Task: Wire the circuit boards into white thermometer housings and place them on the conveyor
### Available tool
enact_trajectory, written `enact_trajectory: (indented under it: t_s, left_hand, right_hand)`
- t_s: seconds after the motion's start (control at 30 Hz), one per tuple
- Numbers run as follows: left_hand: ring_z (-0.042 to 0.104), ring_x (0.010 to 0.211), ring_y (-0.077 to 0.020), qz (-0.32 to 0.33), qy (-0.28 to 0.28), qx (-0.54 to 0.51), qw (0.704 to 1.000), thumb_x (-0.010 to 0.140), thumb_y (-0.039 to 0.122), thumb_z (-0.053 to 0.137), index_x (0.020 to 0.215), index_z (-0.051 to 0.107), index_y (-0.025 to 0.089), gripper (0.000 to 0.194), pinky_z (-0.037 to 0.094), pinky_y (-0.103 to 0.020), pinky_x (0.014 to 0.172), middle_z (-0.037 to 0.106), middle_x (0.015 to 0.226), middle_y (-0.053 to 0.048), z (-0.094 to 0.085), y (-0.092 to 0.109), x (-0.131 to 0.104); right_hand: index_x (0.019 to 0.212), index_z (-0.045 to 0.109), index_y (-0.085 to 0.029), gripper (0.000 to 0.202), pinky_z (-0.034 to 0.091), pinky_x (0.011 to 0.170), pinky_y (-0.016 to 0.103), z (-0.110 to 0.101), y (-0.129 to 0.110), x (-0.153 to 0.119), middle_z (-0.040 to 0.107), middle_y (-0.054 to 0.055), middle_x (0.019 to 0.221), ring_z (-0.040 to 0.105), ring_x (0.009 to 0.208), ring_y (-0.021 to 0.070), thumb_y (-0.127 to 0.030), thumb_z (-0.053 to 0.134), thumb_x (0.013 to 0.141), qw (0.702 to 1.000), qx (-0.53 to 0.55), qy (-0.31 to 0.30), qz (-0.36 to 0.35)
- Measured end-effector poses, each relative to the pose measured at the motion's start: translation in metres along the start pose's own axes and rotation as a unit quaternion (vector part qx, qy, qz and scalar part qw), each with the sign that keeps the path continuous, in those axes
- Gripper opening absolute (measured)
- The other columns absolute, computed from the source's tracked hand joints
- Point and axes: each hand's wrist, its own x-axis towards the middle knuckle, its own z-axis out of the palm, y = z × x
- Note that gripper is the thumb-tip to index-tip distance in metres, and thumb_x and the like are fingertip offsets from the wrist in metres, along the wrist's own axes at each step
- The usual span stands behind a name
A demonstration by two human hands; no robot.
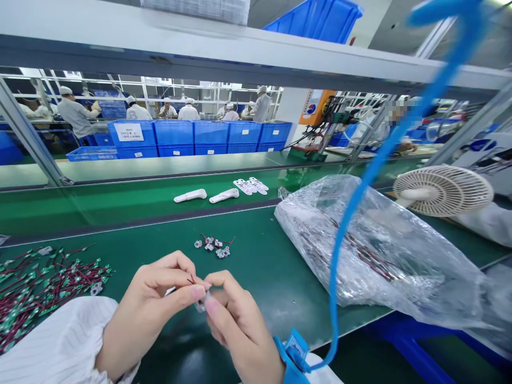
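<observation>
Over the front of the green workbench my two hands meet, fingertips touching. My left hand [150, 296] is closed in a pinch on thin dark-red and black wires [192, 280], whose ends stick up above the fingers. Between the thumb and fingers of my right hand [240, 322] is a small translucent plastic part [200, 305], mostly hidden by the fingertips. Just beyond the hands lies a little cluster of similar plastic parts with wires [216, 245]. A large pile of red wires with green ends [60, 282] spreads to the left of my left hand.
A blue coiled cord [346, 229] runs from my right wristband [294, 352] up across the view. At right are a clear plastic bag [372, 245] of wires and a fan [444, 191]. White housings [191, 196] and a label sheet [251, 185] lie on the green belt; people work beyond blue bins [210, 133].
</observation>
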Motion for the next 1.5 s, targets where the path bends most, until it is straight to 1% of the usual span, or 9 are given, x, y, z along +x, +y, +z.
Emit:
enact_trajectory:
  t_s: [0.17, 0.33, 0.5, 0.67, 0.8, 1.03, 1.3, 1.43, 1.5]
  left_hand:
    - [0.045, 0.057, -0.0119, 0.028, -0.022, 0.05, 0.998, 0.074, 0.026, 0.051, 0.048, 0.058, 0.015, 0.029, 0.035, -0.023, 0.054, 0.048, 0.057, -0.001, -0.009, 0.004, 0.0]
    - [0.045, 0.057, -0.0128, 0.045, 0.082, 0.02, 0.995, 0.073, 0.026, 0.055, 0.047, 0.052, 0.017, 0.028, 0.035, -0.022, 0.052, 0.048, 0.051, 0.001, -0.017, 0.01, 0.001]
    - [0.046, 0.054, -0.012, 0.045, 0.036, -0.006, 0.998, 0.076, 0.023, 0.05, 0.047, 0.052, 0.016, 0.029, 0.036, -0.022, 0.052, 0.049, 0.051, 0.0, -0.006, 0.012, 0.006]
    - [0.046, 0.052, -0.0106, 0.051, -0.022, 0.008, 0.998, 0.076, 0.025, 0.049, 0.049, 0.057, 0.016, 0.03, 0.036, -0.021, 0.05, 0.05, 0.052, 0.0, -0.01, 0.018, 0.014]
    - [0.046, 0.048, -0.0092, 0.053, -0.051, 0.046, 0.996, 0.078, 0.027, 0.048, 0.049, 0.057, 0.015, 0.032, 0.036, -0.019, 0.046, 0.049, 0.051, 0.001, -0.018, 0.022, 0.019]
    - [0.056, 0.068, -0.0154, 0.083, -0.014, 0.095, 0.992, 0.071, 0.024, 0.058, 0.076, 0.066, 0.022, 0.009, 0.045, -0.021, 0.06, 0.061, 0.076, -0.002, -0.013, 0.009, 0.027]
    - [0.059, 0.077, -0.0198, 0.129, 0.094, 0.117, 0.98, 0.074, 0.019, 0.054, 0.067, 0.069, 0.022, 0.017, 0.047, -0.026, 0.065, 0.064, 0.081, -0.004, -0.003, -0.022, 0.063]
    - [0.058, 0.074, -0.02, 0.172, 0.137, 0.15, 0.964, 0.073, 0.017, 0.054, 0.065, 0.066, 0.02, 0.015, 0.047, -0.026, 0.065, 0.065, 0.076, -0.004, -0.013, -0.015, 0.085]
    - [0.058, 0.075, -0.0204, 0.162, 0.162, 0.164, 0.959, 0.073, 0.018, 0.053, 0.063, 0.064, 0.02, 0.015, 0.046, -0.026, 0.067, 0.066, 0.076, -0.004, -0.023, -0.011, 0.092]
  right_hand:
    - [0.078, 0.045, -0.018, 0.006, 0.041, 0.048, 0.021, -0.01, 0.009, 0.002, 0.042, 0.003, 0.08, 0.047, 0.065, 0.0112, -0.02, 0.04, 0.078, 0.996, -0.034, -0.061, -0.055]
    - [0.061, 0.042, -0.017, 0.019, 0.037, 0.047, 0.022, 0.0, 0.018, 0.0, 0.045, 0.002, 0.07, 0.043, 0.053, 0.0091, -0.01, 0.033, 0.076, 0.998, -0.002, 0.009, -0.066]
    - [0.069, 0.043, -0.021, 0.015, 0.037, 0.058, 0.023, 0.006, 0.018, 0.014, 0.044, -0.002, 0.074, 0.045, 0.067, 0.0111, -0.007, 0.044, 0.062, 0.979, 0.169, 0.085, -0.08]
    - [0.091, 0.055, -0.017, 0.031, 0.041, 0.058, 0.027, -0.013, 0.018, 0.03, 0.056, 0.005, 0.081, 0.053, 0.072, 0.0166, -0.031, 0.057, 0.064, 0.933, 0.343, -0.109, 0.012]
    - [0.091, 0.062, -0.018, 0.03, 0.042, 0.053, 0.023, -0.014, 0.015, 0.031, 0.06, 0.003, 0.074, 0.055, 0.059, 0.0109, -0.033, 0.064, 0.065, 0.951, 0.279, -0.135, -0.001]
    - [0.071, 0.069, -0.022, 0.015, 0.045, 0.065, 0.027, -0.019, 0.014, 0.042, 0.062, 0.002, 0.072, 0.056, 0.071, 0.0156, -0.011, 0.066, 0.061, 0.984, 0.104, 0.077, -0.123]
    - [0.069, 0.066, -0.016, 0.014, 0.049, 0.065, 0.025, -0.028, 0.019, 0.077, 0.062, -0.001, 0.067, 0.06, 0.069, 0.0144, -0.009, 0.067, 0.057, 0.987, 0.137, 0.082, -0.018]
    - [0.105, 0.049, -0.016, 0.046, 0.051, 0.067, 0.025, -0.076, 0.028, 0.13, 0.065, 0.001, 0.082, 0.062, 0.073, 0.0127, -0.015, 0.067, 0.062, 0.982, -0.178, 0.04, -0.044]
    - [0.105, 0.049, -0.014, 0.036, 0.047, 0.078, 0.03, -0.124, 0.033, 0.168, 0.061, 0.006, 0.098, 0.057, 0.088, 0.015, -0.018, 0.061, 0.071, 0.956, -0.269, 0.098, -0.056]
